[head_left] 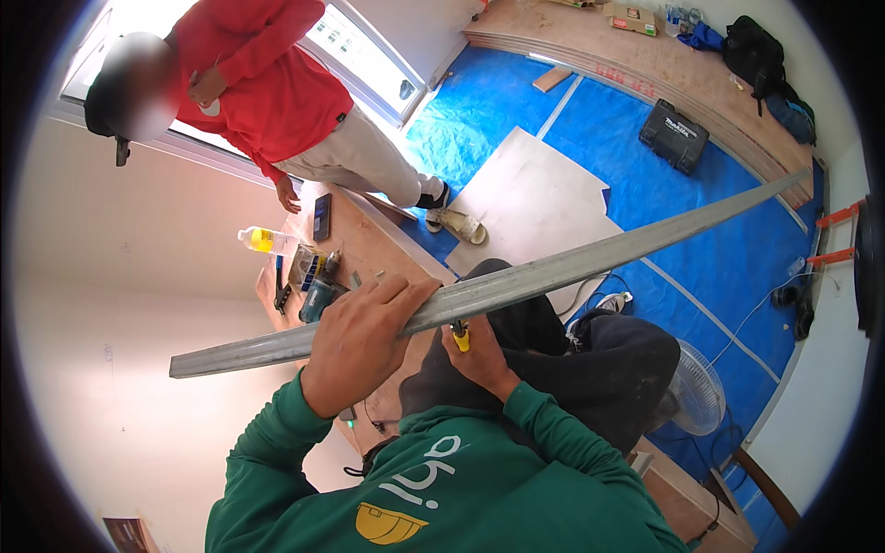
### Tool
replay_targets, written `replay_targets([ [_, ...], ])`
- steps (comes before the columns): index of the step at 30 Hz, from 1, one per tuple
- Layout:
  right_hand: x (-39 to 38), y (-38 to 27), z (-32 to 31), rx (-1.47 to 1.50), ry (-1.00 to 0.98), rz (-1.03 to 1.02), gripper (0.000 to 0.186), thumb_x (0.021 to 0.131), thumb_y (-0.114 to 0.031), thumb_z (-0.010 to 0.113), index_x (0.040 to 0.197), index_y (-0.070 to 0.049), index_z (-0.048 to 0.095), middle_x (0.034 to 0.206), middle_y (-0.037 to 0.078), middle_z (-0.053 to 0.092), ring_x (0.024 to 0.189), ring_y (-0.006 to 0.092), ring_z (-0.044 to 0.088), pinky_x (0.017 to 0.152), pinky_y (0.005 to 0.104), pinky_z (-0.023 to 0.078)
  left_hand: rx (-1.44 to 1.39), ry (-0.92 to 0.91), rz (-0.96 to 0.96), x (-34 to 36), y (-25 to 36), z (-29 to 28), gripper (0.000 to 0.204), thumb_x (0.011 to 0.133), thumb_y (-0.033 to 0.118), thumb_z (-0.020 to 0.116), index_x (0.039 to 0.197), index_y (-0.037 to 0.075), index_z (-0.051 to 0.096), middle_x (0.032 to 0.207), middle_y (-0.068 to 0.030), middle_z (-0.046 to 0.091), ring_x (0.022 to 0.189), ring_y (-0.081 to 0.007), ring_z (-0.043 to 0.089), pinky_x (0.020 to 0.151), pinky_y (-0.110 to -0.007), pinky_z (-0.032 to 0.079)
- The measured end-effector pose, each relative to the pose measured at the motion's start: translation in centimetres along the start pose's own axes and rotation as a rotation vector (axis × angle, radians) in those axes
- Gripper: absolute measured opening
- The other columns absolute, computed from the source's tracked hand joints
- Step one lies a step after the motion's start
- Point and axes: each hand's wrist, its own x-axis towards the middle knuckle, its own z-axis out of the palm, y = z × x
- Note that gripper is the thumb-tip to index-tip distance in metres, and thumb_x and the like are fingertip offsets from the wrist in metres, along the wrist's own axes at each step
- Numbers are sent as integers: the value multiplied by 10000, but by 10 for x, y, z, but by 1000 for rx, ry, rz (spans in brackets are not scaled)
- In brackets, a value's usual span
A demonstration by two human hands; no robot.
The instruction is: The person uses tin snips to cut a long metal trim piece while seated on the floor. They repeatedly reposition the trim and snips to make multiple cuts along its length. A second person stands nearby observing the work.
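A long grey metal strip crosses the view diagonally above my lap. My left hand is closed round it left of the middle, thumb and fingers against it. Just beneath the strip, my right hand grips a yellow-handled tool, whose working end is mostly hidden by the strip. To the left, on a plywood surface, lie a teal drill, a bottle with a yellow label, a dark phone and a blue-handled tool.
A person in red stands at upper left by a window. A white sheet lies on the blue floor covering. Stacked boards, a black case, bags, a fan and cables surround the floor area.
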Motion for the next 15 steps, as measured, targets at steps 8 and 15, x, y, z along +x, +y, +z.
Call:
replay_targets([
  [8,10,-15,-2,90,69,-29,442,980,-36,722,1384,8,550,1262,250,634,1158,461,650,1017,476,533,-9,0,-15,3,-5,-5,542,837,4,750,1366,112,697,1058,-115,686,973,-356,717,831,-466,567],
  [15,10,-24,5,188,86,141,223,948,-35,729,1096,3,567,912,191,585,861,421,637,764,458,511,-22,-11,-12,11,-11,-9,468,881,21,707,1342,99,702,1042,-135,698,961,-396,721,829,-507,564],
])
